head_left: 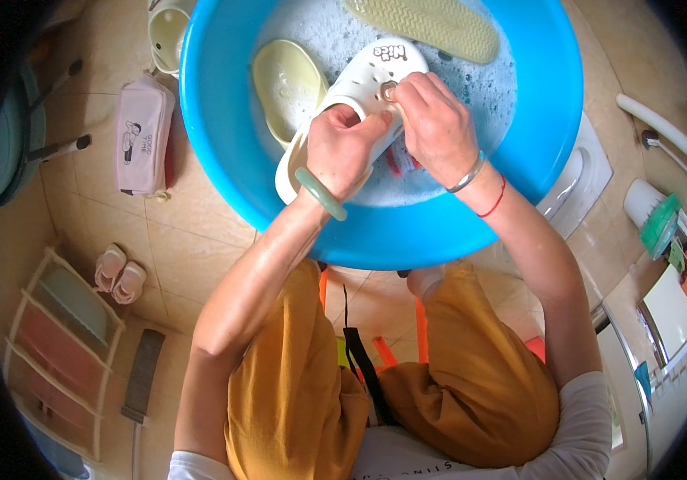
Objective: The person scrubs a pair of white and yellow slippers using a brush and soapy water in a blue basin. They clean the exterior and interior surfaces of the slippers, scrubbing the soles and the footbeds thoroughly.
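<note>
A white clog (355,80) with holes and a raised charm on its toe is held over a blue basin (227,152) of sudsy water. My left hand (342,148) grips the clog at its opening, some fingers hidden inside the shoe. My right hand (439,120) pinches a small round charm (389,91) on the clog's upper, fingertips closed against it. Left of the clog, a pale yellow shoe (289,84) lies in the suds. At the basin's far side another pale shoe (431,26) rests with its patterned sole up. Something red shows under the water by my right hand.
Left of the basin are a pink pouch (143,138) and another pale clog (171,40) on the tiled floor. Small pink shoes (119,274) stand near a rack (63,344). A white hose (667,136) and a brush (671,156) lie at the right. My knees are just below the basin.
</note>
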